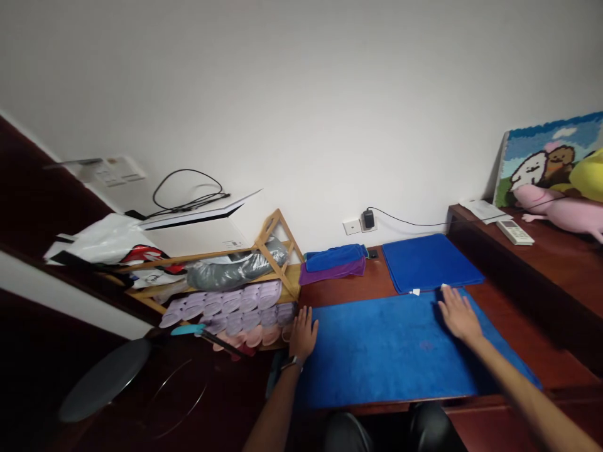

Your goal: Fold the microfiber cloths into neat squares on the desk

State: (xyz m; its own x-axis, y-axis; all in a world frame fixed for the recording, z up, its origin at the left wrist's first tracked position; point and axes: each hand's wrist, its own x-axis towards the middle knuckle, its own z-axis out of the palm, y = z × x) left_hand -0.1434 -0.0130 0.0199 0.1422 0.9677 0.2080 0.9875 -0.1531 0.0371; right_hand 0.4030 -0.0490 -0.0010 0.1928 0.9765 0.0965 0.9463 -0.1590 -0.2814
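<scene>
A blue towel (377, 345) lies spread flat over the front of the brown wooden table (348, 289). My left hand (303, 334), with a band on its wrist, rests at the towel's left edge, fingers stretched out. Near the towel's far right part lies my right hand (460, 315), palm down with its fingers extended. Neither hand grips anything. Just beyond the right hand sits a darker blue folded cloth (428, 262) with small white tags on its near edge. Folded blue cloth (335, 257) and purple cloth (332, 271) are stacked by the wall.
A wooden rack (282, 267) with several lilac and pink slippers (235, 301) stands left of the table. A charger (368, 218) is plugged into the wall, its cable running right. On the raised right surface are a remote control (516, 232) and a pink plush toy (560, 210).
</scene>
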